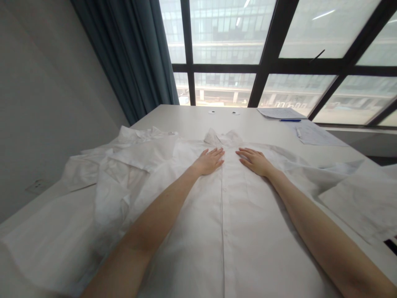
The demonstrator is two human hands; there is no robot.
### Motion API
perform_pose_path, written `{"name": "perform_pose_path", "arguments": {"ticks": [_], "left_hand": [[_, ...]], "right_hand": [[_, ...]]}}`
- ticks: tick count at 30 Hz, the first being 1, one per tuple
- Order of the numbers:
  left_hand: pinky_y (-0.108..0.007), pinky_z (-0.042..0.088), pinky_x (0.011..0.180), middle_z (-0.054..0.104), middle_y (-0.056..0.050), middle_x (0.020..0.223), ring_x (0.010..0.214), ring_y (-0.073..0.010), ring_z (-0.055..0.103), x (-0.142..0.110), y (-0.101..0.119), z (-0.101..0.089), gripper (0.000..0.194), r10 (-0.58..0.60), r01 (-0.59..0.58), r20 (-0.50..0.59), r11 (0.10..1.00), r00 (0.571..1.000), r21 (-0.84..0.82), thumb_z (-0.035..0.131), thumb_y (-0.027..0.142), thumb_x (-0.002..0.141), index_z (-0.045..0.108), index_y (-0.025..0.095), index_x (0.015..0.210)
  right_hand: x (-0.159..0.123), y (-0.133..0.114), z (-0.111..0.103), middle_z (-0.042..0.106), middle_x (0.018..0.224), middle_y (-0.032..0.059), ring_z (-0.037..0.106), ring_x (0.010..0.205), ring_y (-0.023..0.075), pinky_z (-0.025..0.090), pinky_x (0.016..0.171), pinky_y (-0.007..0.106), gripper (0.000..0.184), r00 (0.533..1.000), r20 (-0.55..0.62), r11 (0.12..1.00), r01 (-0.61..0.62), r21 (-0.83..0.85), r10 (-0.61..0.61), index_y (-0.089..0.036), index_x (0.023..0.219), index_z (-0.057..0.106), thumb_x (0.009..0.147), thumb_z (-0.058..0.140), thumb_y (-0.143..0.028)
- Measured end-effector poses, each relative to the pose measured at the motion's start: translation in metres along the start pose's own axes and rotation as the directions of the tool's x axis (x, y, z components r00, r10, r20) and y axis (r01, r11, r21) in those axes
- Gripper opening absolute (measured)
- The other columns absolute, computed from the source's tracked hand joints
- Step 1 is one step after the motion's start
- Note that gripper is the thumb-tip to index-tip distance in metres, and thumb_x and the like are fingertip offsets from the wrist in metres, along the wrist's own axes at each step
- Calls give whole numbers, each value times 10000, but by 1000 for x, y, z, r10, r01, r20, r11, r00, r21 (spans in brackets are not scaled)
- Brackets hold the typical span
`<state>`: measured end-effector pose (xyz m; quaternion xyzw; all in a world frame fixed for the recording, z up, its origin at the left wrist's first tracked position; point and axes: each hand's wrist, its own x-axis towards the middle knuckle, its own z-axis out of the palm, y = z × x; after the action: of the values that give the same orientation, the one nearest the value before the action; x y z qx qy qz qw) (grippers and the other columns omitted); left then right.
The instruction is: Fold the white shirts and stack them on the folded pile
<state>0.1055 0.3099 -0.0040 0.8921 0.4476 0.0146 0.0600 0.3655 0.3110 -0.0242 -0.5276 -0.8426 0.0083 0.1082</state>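
Observation:
A white button-up shirt point(248, 223) lies spread out front side up, its collar pointing away from me and its button placket running down the middle. Just below the collar, my left hand point(209, 160) rests flat on the chest left of the placket, fingers stretched out. My right hand point(254, 161) lies flat on the chest on the other side, fingers also extended. Neither hand grips the cloth. The shirt's sleeves reach out to both sides, the right one passing beyond my right forearm. My forearms cover parts of the shirt's sides.
More crumpled white clothing point(120, 178) is heaped on the left. Along the right edge lies another white cloth point(366, 198). At the far right of the white table point(186, 120) are paper sheets point(322, 134) and a blue pen point(290, 120). Behind stand a window and a blue curtain point(136, 54).

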Motion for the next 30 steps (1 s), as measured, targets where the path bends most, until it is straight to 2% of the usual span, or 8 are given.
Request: {"name": "perform_pose_path", "arguments": {"ticks": [11,16,23,30], "left_hand": [[-476,144,1204,207,-11,1629,1501,-191,177,1,0,0,539,-3,3,2,1000,1000,-10,218,415,1028,255,253,1541],[-508,154,1197,190,-3,1632,1508,-225,147,2,-1,1,554,-21,21,3,1000,1000,-9,205,476,1028,250,275,1543],[-544,156,1189,161,-15,1639,1510,-261,129,3,-2,3,594,-50,50,1,999,999,-5,250,547,1010,233,296,1548],[-551,164,1185,184,-24,1635,1506,-264,149,2,0,3,610,-76,76,-27,997,997,-2,266,578,1000,256,294,1541]], "right_hand": [[1,1,1,470,1508,60,419,1381,250,353,1094,478,498,1000,-12,1000,11,-7,-11,-268,1413,506,997,309,-458],[1,2,1,451,1523,31,402,1395,232,336,1113,457,502,1000,4,1000,-4,-21,4,-293,1428,486,1002,289,-471],[3,0,4,372,1572,15,319,1442,270,280,1134,522,532,992,24,991,-120,-64,122,-330,1483,409,1000,266,-501],[3,-4,1,367,1575,19,323,1438,274,281,1134,531,541,980,30,978,-194,-81,197,-317,1487,404,999,257,-497]]}}
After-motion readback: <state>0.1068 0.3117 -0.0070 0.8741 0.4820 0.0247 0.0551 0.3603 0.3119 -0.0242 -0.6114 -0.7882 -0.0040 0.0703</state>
